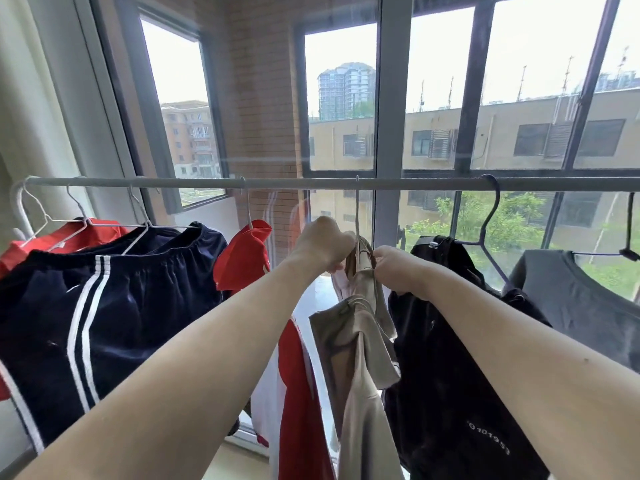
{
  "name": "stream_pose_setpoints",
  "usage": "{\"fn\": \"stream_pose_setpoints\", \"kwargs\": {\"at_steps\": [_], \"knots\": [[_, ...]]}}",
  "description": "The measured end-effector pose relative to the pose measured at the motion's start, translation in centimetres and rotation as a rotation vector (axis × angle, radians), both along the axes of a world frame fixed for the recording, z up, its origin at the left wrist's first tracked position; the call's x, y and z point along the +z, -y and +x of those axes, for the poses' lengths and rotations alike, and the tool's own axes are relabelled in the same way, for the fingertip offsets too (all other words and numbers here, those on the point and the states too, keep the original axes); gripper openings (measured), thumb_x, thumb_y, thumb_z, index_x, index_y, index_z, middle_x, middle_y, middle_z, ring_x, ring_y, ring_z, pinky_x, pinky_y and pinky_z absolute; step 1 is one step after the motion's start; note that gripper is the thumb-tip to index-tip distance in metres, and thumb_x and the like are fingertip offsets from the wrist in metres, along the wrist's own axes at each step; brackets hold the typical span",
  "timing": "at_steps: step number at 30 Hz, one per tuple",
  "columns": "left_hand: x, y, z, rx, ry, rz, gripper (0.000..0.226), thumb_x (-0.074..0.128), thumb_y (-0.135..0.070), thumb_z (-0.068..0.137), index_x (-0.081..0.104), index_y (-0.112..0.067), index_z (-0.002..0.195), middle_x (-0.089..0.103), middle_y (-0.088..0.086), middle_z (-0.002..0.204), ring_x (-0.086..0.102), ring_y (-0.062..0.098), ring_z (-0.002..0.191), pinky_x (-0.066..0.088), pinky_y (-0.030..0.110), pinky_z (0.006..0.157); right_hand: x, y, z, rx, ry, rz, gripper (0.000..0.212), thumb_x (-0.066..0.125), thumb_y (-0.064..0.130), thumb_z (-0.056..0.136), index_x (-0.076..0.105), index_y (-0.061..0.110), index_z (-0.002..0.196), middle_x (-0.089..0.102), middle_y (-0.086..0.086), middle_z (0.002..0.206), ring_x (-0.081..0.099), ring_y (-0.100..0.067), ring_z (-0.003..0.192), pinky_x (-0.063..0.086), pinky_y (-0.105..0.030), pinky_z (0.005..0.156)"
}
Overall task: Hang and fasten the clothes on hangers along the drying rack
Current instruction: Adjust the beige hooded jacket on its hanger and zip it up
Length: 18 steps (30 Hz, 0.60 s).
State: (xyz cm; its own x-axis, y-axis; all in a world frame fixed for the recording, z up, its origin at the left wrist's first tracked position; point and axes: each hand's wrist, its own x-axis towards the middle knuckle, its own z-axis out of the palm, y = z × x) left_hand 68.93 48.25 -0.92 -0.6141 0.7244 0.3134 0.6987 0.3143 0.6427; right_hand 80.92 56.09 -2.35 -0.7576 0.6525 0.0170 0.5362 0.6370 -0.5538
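Beige thin fabric garment [363, 344] hangs from the grey metal rail [311, 183] on a white hanger [357, 216], both left hand [323, 244] and right hand [398, 268] apparently pinching its top.

Single head-worn wide-angle view, facing forward, about level with rack rail [311, 183]. Close range: forearms reach in from bottom edge. Windows [341, 95] directly behind rail. Edges bowed by lens.
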Motion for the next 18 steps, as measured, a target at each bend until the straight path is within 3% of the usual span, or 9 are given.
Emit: {"fn": "stream_pose_setpoints", "kwargs": {"at_steps": [2, 4, 6, 10, 18], "knots": [[0.3, 0.4, -0.2, -0.015, 0.01, -0.007, 0.022, 0.05, -0.02, 0.095, 0.062, -0.002, 0.09, 0.073, 0.016, 0.077, 0.073, 0.022, 0.058, 0.064, 0.035, 0.064, 0.1, 0.5, 0.4, -0.032, -0.012, 0.011, 0.04, 0.038, 0.003, 0.096, 0.046, 0.002, 0.135, 0.055, -0.018, 0.126, 0.055, -0.031, 0.107, 0.044, -0.037, 0.092], [0.5, 0.9, -0.6, -0.045, 0.032, -0.013, 0.021, 0.048, -0.016, 0.094, 0.062, 0.0, 0.092, 0.073, 0.017, 0.077, 0.074, 0.024, 0.06, 0.064, 0.038, 0.065, 0.2, 0.9, 0.7, -0.086, -0.049, 0.02, 0.048, 0.033, 0.003, 0.094, 0.039, 0.005, 0.141, 0.049, -0.015, 0.135, 0.052, -0.027, 0.115, 0.044, -0.035, 0.091], [0.5, 1.3, -0.7, -0.078, 0.066, -0.007, 0.019, 0.045, -0.01, 0.092, 0.061, 0.001, 0.094, 0.072, 0.02, 0.08, 0.074, 0.028, 0.062, 0.064, 0.043, 0.067, 0.3, 1.5, 1.0, -0.127, -0.086, 0.08, 0.048, 0.034, 0.003, 0.092, 0.038, 0.005, 0.14, 0.046, -0.014, 0.135, 0.051, -0.025, 0.112, 0.044, -0.032, 0.088], [0.2, 2.8, -0.9, -0.103, 0.119, -0.013, 0.024, 0.04, -0.002, 0.086, 0.061, 0.004, 0.097, 0.071, 0.023, 0.084, 0.074, 0.033, 0.068, 0.063, 0.046, 0.066, 0.4, 3.4, 1.4, -0.171, -0.164, 0.296, 0.047, 0.042, 0.003, 0.09, 0.042, 0.006, 0.137, 0.046, -0.014, 0.137, 0.048, -0.029, 0.124, 0.04, -0.035, 0.1], [-1.7, 4.6, -2.4, -0.193, 0.174, -0.23, 0.024, 0.042, -0.001, 0.091, 0.058, 0.006, 0.107, 0.07, 0.024, 0.092, 0.074, 0.032, 0.075, 0.064, 0.042, 0.067, -0.7, 7.0, 1.9, 0.062, -0.069, 0.509, 0.045, 0.046, 0.021, 0.097, 0.044, 0.018, 0.142, 0.041, 0.0, 0.145, 0.042, -0.022, 0.132, 0.036, -0.034, 0.108]]}}
